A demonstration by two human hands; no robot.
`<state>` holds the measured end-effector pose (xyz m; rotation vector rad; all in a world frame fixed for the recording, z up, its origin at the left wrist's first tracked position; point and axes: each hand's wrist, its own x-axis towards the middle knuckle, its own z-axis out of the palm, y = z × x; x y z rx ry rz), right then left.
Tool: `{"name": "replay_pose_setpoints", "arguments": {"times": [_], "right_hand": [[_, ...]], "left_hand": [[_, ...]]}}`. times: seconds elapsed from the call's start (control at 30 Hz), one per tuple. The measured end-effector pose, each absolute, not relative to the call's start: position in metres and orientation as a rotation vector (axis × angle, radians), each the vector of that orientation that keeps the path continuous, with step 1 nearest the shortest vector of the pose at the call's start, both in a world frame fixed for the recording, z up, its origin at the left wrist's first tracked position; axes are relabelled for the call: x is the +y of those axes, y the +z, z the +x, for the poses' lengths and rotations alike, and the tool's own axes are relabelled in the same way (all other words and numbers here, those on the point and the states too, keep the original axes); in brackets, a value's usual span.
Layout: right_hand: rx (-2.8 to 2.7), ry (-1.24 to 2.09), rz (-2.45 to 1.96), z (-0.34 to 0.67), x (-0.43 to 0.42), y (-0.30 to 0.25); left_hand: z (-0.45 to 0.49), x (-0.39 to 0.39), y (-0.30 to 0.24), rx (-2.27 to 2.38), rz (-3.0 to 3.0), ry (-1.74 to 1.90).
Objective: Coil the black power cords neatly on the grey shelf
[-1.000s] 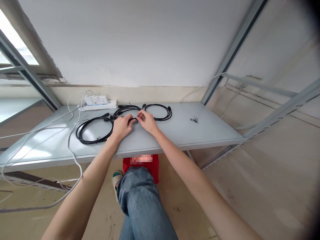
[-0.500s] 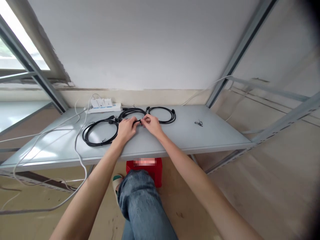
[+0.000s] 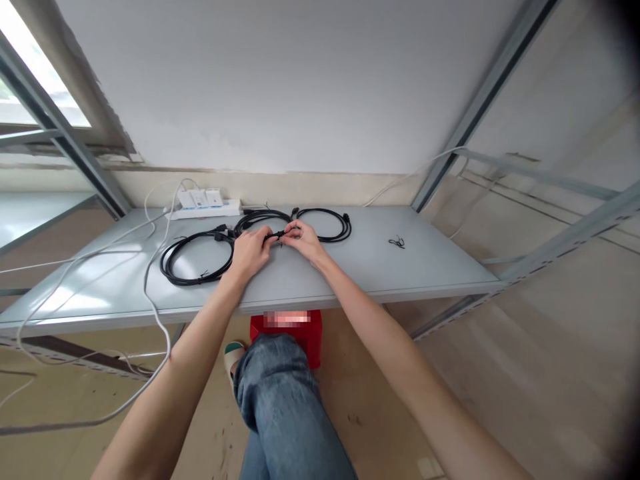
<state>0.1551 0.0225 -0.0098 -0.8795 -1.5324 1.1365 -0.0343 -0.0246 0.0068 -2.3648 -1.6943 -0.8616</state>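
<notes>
Two hands [image 3: 251, 253] [image 3: 305, 241] holding black cable [image 3: 275, 235], pixelated patch [image 3: 287, 319]

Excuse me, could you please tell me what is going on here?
A person is at a metal shelf. The left grip holds a black cable, and the right grip meets it there; exactly what it pinches is too small to tell. A left coil, a middle coil and a right coil lie around, with a small black tangle farther right and a white power strip at the back.
</notes>
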Motion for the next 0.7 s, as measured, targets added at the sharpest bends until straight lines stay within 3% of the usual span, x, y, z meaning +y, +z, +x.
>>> {"name": "replay_pose_setpoints", "arguments": {"times": [0.33,0.7], "right_hand": [[-1.910,0.388,-0.961,0.152,0.009,-0.006],[-1.931,0.084,-1.059,0.152,0.011,-0.014]], "left_hand": [[-0.035,-0.023,0.004,-1.690,-2.358,-0.835],[-0.033,-0.023,0.004,-1.709,-2.354,-0.808]]}}
